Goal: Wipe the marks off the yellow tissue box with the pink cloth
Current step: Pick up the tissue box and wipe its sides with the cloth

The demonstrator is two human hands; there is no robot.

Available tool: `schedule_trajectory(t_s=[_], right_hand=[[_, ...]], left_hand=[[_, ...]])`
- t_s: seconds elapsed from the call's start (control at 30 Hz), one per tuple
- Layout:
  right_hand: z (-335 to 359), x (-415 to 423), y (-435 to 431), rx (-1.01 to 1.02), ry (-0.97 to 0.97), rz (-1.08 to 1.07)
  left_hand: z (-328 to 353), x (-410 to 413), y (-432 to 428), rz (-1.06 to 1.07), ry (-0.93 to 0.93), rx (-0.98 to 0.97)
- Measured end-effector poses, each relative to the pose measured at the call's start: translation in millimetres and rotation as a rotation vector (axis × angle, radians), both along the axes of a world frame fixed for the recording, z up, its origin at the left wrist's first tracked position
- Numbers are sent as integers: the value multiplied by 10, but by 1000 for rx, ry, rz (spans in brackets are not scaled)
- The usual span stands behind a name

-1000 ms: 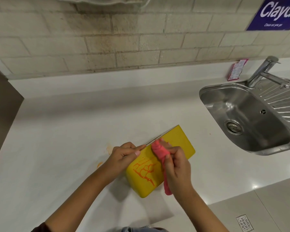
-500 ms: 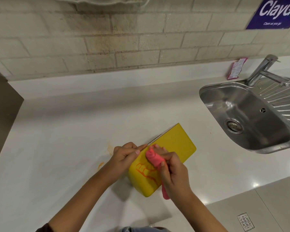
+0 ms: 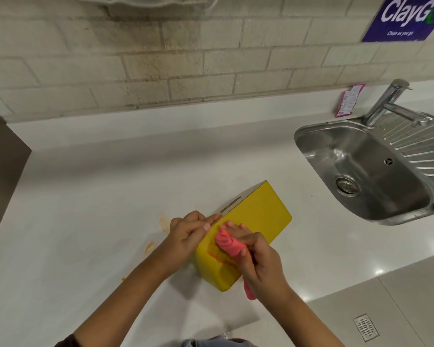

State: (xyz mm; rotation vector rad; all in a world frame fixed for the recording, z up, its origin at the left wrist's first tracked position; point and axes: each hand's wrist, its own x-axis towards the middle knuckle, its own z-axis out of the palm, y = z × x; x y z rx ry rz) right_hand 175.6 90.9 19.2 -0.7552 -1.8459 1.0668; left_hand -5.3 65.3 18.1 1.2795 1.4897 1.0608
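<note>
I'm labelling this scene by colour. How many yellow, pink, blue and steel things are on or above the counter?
Yellow: 1, tissue box
Pink: 2, cloth and packet
Blue: 1, sign
Steel: 2, sink and tap
Total: 6

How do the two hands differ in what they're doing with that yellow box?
The left hand is bare and grips the upper left edge of the yellow tissue box; the right hand grips a rolled pink cloth. The left hand sits beside the orange marks; the right hand presses the cloth onto them. Shared: both work on the same box, on the white counter.
</note>
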Motion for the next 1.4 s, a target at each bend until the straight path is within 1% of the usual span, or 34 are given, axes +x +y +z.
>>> schedule_trajectory(t_s=[0.1,0.17,0.23,0.3,0.4,0.47,0.57,0.6,0.67,0.73,0.87,0.97,1.03,1.1,1.23,1.33,1.4], right_hand=[[34,63,106,-64,45,-124],[58,-11,129,-83,35,-181],[67,-122,94,-79,21,-144],[25,-162,35,-68,-6,-53],[-49,-51,7,4,-38,61],[-32,25,50,-28,-25,2],[53,-5,101,-133,28,-181],[78,-55,97,-154,37,-193],[116,-168,58,-144,27,-150],[113,-219,0,-101,8,-58],[71,-105,-30,-57,-34,78],[67,9,26,-48,15,11],[79,-15,52,-113,61,-53],[104,-106,47,-161,66,-73],[88,-211,-6,-70,-10,34],[82,-193,-30,-48,-52,117],[75,-162,-23,-20,-66,164]], left_hand=[[-1,-6,3,-6,24,-8],[1,1,5,-2,39,-29],[4,-3,5,21,34,-51],[7,-21,9,40,3,-62],[-5,-53,27,44,16,-76],[-32,-60,36,47,15,-76],[-49,-49,33,38,38,-94],[-44,-42,31,41,44,-100],[-24,-28,33,60,30,-107],[-11,-22,30,83,4,-127],[6,-4,14,31,11,-122],[37,0,16,42,13,-131],[35,-4,15,32,33,-136],[33,-6,19,36,32,-132],[40,-11,27,97,-13,-129],[13,-22,23,66,-49,-110],[-8,-24,30,50,-29,-112]])
